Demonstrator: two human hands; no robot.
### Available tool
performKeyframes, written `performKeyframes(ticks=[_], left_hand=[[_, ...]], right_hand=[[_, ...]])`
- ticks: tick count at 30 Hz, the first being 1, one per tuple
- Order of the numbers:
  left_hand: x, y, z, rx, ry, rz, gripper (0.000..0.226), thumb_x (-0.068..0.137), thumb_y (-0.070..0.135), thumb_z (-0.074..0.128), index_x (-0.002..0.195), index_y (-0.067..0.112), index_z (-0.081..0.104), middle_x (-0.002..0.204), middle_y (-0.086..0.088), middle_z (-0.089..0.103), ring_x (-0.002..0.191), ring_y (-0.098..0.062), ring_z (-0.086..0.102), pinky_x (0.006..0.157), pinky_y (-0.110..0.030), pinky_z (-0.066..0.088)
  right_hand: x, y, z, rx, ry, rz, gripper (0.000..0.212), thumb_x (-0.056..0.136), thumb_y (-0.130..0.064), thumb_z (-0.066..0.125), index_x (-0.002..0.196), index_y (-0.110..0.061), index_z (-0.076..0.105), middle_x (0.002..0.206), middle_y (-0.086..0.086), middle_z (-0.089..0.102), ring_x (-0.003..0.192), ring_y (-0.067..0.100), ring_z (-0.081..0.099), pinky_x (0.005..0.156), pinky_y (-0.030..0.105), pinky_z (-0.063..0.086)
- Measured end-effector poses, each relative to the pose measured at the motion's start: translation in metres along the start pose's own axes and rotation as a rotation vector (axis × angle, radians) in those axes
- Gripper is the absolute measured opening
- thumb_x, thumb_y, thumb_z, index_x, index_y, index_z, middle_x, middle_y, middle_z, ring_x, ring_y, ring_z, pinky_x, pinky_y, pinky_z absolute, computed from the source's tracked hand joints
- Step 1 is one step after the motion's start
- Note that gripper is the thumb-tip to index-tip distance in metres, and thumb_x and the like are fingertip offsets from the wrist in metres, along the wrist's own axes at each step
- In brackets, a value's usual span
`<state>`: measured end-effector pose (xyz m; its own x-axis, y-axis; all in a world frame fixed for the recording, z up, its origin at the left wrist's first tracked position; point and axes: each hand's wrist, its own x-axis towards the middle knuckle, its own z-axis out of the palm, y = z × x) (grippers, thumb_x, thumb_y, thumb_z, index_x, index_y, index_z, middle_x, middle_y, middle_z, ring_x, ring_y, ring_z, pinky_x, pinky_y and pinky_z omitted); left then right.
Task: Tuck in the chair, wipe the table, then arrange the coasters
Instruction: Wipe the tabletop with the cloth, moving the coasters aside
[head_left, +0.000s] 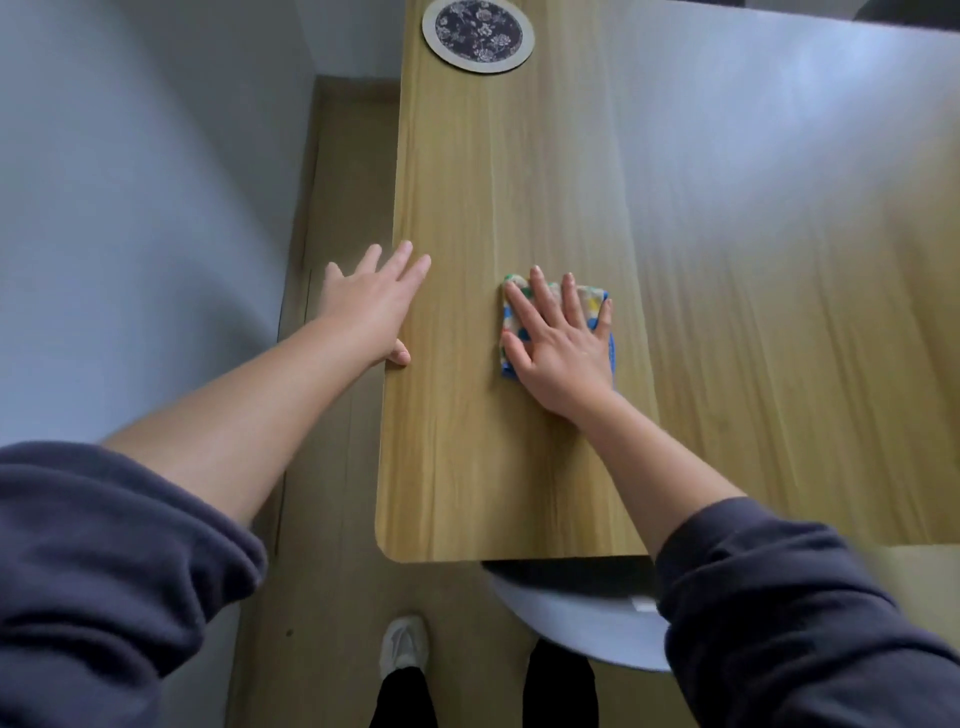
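A light wooden table (519, 467) fills the middle of the view. My right hand (563, 343) lies flat with spread fingers on a folded, colourful cloth (592, 299) and presses it onto the tabletop. My left hand (371, 306) rests at the table's left edge, fingers straight and spread, thumb on the edge. A round coaster (478, 34) with a dark floral centre and pale rim sits at the far left of the table. A white chair seat (587, 618) shows under the table's near edge.
A pale wall (130, 208) stands close to the table's left side, with a narrow strip of floor (337, 519) between. My legs and a white shoe (404, 642) are below the near edge.
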<state>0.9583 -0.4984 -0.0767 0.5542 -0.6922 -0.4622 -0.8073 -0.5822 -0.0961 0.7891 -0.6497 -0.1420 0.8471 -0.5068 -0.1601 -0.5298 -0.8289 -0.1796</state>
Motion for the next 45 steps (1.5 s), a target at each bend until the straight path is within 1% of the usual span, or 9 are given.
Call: performKeyframes(ticks=[2,5,10,17,22,27,32,39,45], left_hand=[[0.006,0.006,-0.004,0.086,0.032,0.074,0.127,0.063,0.043,0.083,0.152,0.027,-0.006,0.160,0.003,-0.011,0.147,-0.023,-0.003,0.112,-0.058,0.020],[0.016,0.013,-0.008,0.178,-0.030,0.135,0.124,0.064,0.036,0.085,0.152,0.027,-0.003,0.160,0.004,-0.013,0.147,-0.022,-0.003,0.112,-0.056,0.021],[0.020,0.053,-0.009,0.002,-0.095,0.040,0.117,0.067,0.049,0.079,0.152,0.031,0.001,0.160,0.002,-0.010,0.147,-0.024,0.000,0.113,-0.053,0.019],[0.020,0.174,-0.016,-0.180,-0.075,0.039,0.108,0.072,0.059,0.071,0.152,0.029,0.005,0.160,-0.005,-0.011,0.147,-0.025,-0.003,0.115,-0.055,0.017],[0.017,0.209,-0.013,-0.277,-0.035,-0.076,0.110,0.071,0.058,0.072,0.152,0.025,0.005,0.160,-0.002,-0.013,0.147,-0.025,-0.004,0.115,-0.055,0.018],[-0.025,0.195,0.012,-0.318,0.009,-0.129,0.108,0.071,0.064,0.068,0.152,0.031,0.004,0.160,0.000,-0.013,0.147,-0.023,-0.006,0.116,-0.054,0.013],[-0.075,0.170,0.043,-0.389,0.031,-0.178,0.105,0.072,0.067,0.063,0.151,0.035,0.002,0.159,0.004,-0.016,0.146,-0.019,-0.012,0.115,-0.055,0.007],[-0.137,0.116,0.087,-0.414,0.048,-0.179,0.105,0.071,0.067,0.064,0.151,0.036,0.004,0.158,0.010,-0.019,0.145,-0.014,-0.017,0.115,-0.055,0.003],[-0.176,0.065,0.122,-0.466,0.089,-0.169,0.106,0.069,0.068,0.065,0.151,0.038,0.003,0.156,0.016,-0.019,0.145,-0.012,-0.014,0.115,-0.054,0.008]], right_hand=[[0.032,0.021,-0.009,0.000,0.002,-0.013,0.058,0.095,-0.058,0.017,0.151,-0.048,0.009,0.164,-0.014,-0.001,0.151,0.021,-0.008,0.115,0.060,-0.011],[0.078,0.056,-0.023,-0.010,0.003,-0.031,0.057,0.095,-0.058,0.017,0.152,-0.048,0.010,0.164,-0.013,0.000,0.151,0.021,-0.007,0.116,0.061,-0.009],[0.114,0.135,-0.041,-0.023,-0.013,-0.036,0.058,0.095,-0.059,0.016,0.152,-0.047,0.008,0.164,-0.012,-0.002,0.151,0.021,-0.009,0.116,0.060,-0.011],[0.060,0.248,-0.057,-0.032,-0.014,0.116,0.058,0.097,-0.056,0.019,0.153,-0.044,0.009,0.164,-0.012,-0.002,0.151,0.021,-0.008,0.117,0.059,-0.008],[-0.007,0.272,-0.050,-0.045,-0.022,0.182,0.059,0.098,-0.055,0.020,0.154,-0.043,0.006,0.164,-0.012,-0.004,0.151,0.021,-0.008,0.117,0.059,-0.007],[-0.062,0.240,-0.037,-0.018,-0.042,0.191,0.059,0.099,-0.053,0.019,0.154,-0.042,0.001,0.164,-0.009,-0.007,0.150,0.024,-0.011,0.113,0.061,-0.010],[-0.097,0.173,-0.018,-0.051,-0.076,0.100,0.061,0.097,-0.054,0.013,0.154,-0.040,-0.006,0.164,-0.007,-0.013,0.149,0.027,-0.016,0.113,0.062,-0.013],[-0.126,0.051,0.006,-0.049,-0.092,-0.065,0.062,0.096,-0.053,0.014,0.155,-0.038,0.003,0.165,-0.005,-0.005,0.149,0.030,-0.014,0.110,0.062,-0.020],[-0.145,-0.044,0.027,-0.032,-0.078,-0.144,0.061,0.096,-0.052,0.018,0.154,-0.036,0.013,0.165,-0.002,0.006,0.150,0.033,-0.006,0.111,0.065,-0.013]])
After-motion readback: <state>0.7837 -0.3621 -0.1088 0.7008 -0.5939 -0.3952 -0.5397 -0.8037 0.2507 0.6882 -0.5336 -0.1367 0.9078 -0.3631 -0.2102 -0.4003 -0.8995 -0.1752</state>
